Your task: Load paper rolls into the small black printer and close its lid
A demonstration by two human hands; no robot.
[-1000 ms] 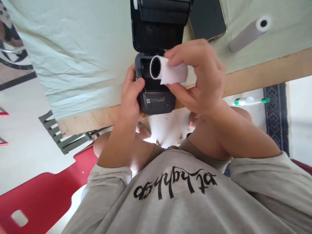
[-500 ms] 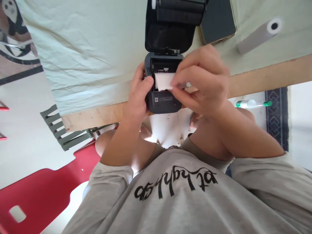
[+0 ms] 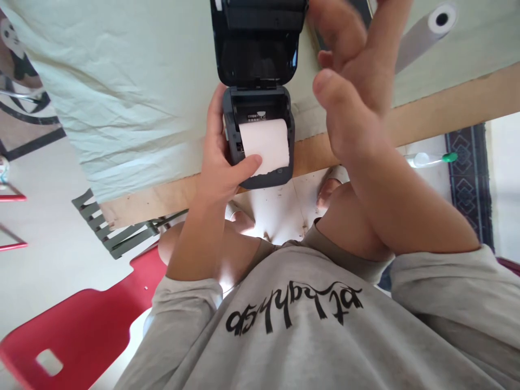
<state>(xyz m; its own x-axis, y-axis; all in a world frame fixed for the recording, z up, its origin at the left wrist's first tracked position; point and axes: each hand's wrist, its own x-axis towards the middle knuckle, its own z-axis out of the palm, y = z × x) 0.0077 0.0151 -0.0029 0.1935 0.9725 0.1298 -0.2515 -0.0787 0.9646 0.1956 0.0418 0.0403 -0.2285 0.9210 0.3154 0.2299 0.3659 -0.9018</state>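
Note:
A small dark label printer (image 3: 260,103) is held at the table's front edge with its lid (image 3: 257,57) swung up and back. My left hand (image 3: 221,162) grips its left side, the thumb pressing down a strip of white paper (image 3: 268,141). That paper comes from inside the printer and lies over its front, its torn end toward me. My right hand (image 3: 357,81) is raised to the right of the lid, fingers apart and partly out of frame, with nothing seen in it. Its fingertips are near the lid's right edge; whether they touch it I cannot tell.
Behind my right hand lie a dark flat device (image 3: 320,46), mostly hidden, and a white paper roll (image 3: 426,35). A pale green cloth (image 3: 142,81) covers the table, with a bare wooden edge (image 3: 450,103). A red chair (image 3: 81,325) stands lower left; a green-capped bottle (image 3: 430,158) is at right.
My right hand has let go of the paper and moved up beside the lid. The paper now lies flat over the printer's front under my left thumb. The printer appears shifted left in view.

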